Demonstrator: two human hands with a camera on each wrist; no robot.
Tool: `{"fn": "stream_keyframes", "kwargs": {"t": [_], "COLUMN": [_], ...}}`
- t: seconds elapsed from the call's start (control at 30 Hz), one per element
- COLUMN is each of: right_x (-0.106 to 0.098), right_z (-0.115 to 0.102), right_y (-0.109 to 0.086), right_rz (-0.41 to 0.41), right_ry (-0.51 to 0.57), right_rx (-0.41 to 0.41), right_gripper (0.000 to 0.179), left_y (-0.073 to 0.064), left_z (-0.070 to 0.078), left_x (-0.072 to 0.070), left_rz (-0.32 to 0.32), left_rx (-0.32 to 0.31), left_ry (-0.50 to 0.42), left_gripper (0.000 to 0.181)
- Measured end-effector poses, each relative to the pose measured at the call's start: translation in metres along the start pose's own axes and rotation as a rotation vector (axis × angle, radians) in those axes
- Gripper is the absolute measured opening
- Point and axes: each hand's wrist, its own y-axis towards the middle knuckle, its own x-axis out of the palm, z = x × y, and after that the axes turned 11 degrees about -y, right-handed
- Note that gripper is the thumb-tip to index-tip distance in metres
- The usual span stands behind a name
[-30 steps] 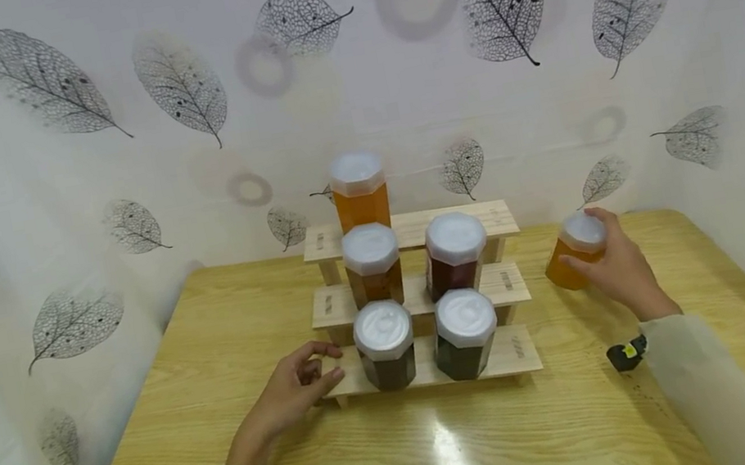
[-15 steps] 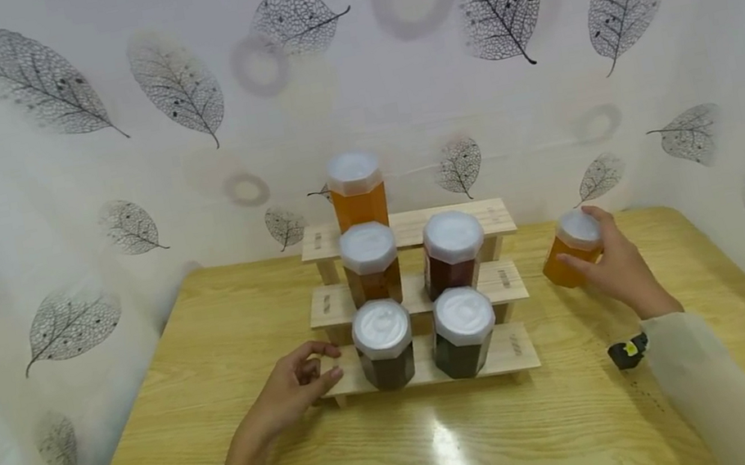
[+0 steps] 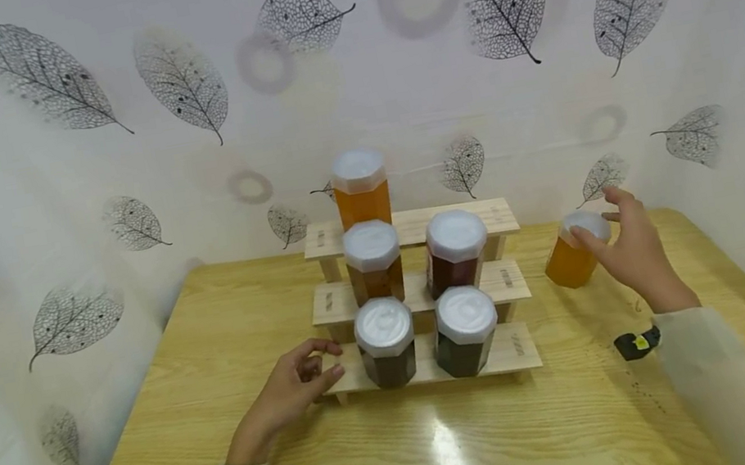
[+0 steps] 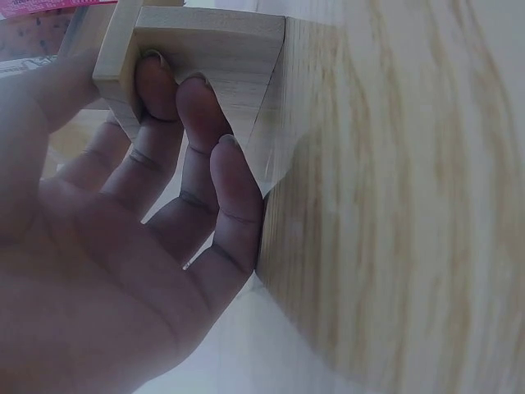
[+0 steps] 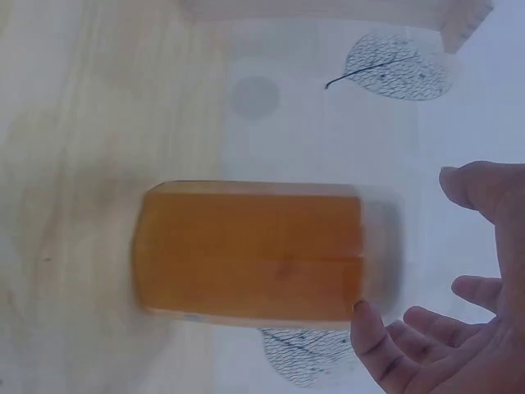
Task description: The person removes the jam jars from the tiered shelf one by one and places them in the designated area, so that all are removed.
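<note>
A jar of orange contents with a whitish lid [image 3: 570, 260] stands on the table right of a three-step wooden rack [image 3: 516, 347]. Beside its lid is my right hand [image 3: 634, 257], thumb and fingers spread apart. In the right wrist view a fingertip overlaps the lid edge of the orange jar [image 5: 250, 254], and the thumb stays well off it. My left hand [image 3: 281, 402] holds the left end of the rack's lowest step. Seen from the left wrist, its fingers curl in under the board [image 4: 205, 23], against the support.
On the rack stand an orange jar [image 3: 364, 205] on top, an amber jar [image 3: 377, 281] and a dark red jar [image 3: 456, 272] mid-step, and two dark jars, one left [image 3: 391, 366], one right [image 3: 464, 356], below. A leaf-print curtain [image 3: 393, 96] hangs behind the table [image 3: 383, 463].
My right hand has let go of the orange jar, its fingers spreading and shifting right. The jar stays where it was. My left hand keeps its place on the rack.
</note>
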Motion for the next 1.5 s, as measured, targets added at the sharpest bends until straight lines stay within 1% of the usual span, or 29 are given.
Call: {"fn": "stream_keyframes", "kwargs": {"t": [0.1,0.2,0.43,0.57,0.7,0.87,0.97,1.1,1.3,1.37,1.5], "right_x": [-0.006,-0.012,-0.019,-0.020,-0.022,-0.024,-0.026,-0.025,-0.019,-0.017,-0.012], "right_z": [-0.009,-0.019,-0.050,-0.067,-0.086,-0.109,-0.122,-0.138,-0.159,-0.165,-0.176], "right_y": [0.004,0.007,0.012,0.017,0.023,0.033,0.040,0.047,0.055,0.056,0.058], "right_rz": [0.024,0.031,-0.017,-0.002,0.007,-0.011,-0.030,-0.041,-0.047,-0.058,-0.079], "right_ry": [0.020,0.023,0.013,0.019,0.063,0.077,0.081,0.107,0.117,0.125,0.145], "right_rx": [-0.024,-0.046,-0.111,-0.158,-0.195,-0.223,-0.243,-0.289,-0.374,-0.391,-0.411], "right_gripper": [0.079,0.078,0.073,0.069,0.065,0.061,0.060,0.059,0.059,0.059,0.058], "left_y": [0.000,-0.001,-0.001,-0.001,0.000,-0.001,-0.001,0.000,0.000,0.000,0.000], "left_z": [0.000,0.000,0.001,0.001,0.001,0.001,0.001,0.001,0.000,0.000,0.000], "left_x": [0.000,0.000,0.000,0.000,0.001,0.001,0.001,0.001,0.000,0.000,0.000], "left_rz": [0.003,0.004,-0.003,-0.004,-0.003,0.001,-0.002,-0.014,-0.003,0.003,0.003], "left_rx": [-0.005,-0.009,0.001,0.008,0.008,0.005,0.014,0.036,0.012,0.003,0.007], "left_ry": [-0.002,-0.008,-0.003,-0.003,-0.008,-0.018,-0.024,-0.028,-0.017,-0.011,-0.016], "left_gripper": [0.028,0.028,0.029,0.029,0.029,0.029,0.029,0.029,0.029,0.029,0.029]}}
